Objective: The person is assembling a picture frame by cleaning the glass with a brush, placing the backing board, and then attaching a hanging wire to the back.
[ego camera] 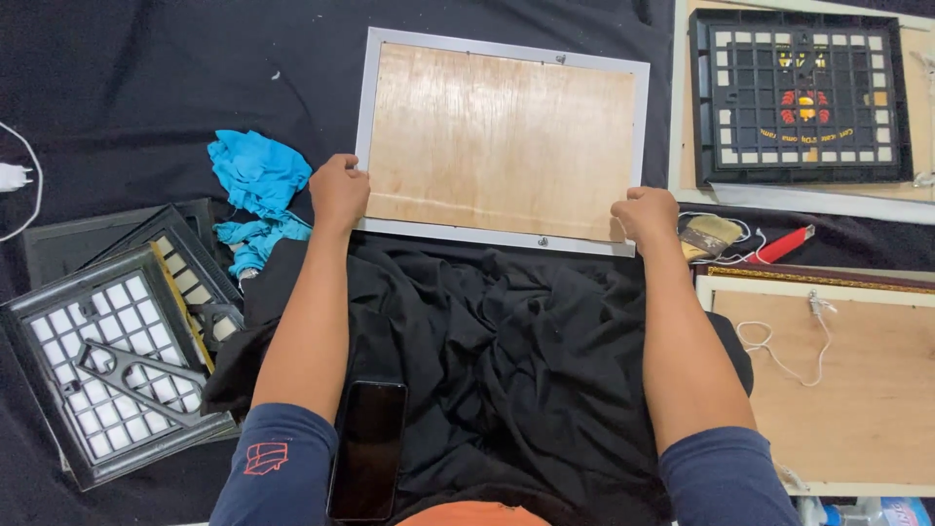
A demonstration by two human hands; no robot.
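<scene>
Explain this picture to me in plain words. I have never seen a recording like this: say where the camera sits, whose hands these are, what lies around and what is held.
There is no machine here. One camera is worn on a person's head and looks down, so the two bare arms reaching up from the bottom edge are that person's own.

The left hand and the right hand grip the near corners of a silver picture frame. It lies face down, so you see its plywood back.

All this rests on a black cloth. A blue rag lies beside the left hand, and black grid frames are stacked further left. A phone with a dark screen lies near the left elbow. By the right hand are a brush and a red cutter. Another wood-backed frame with a hanging string lies to the right, and a black grid panel sits top right.
</scene>
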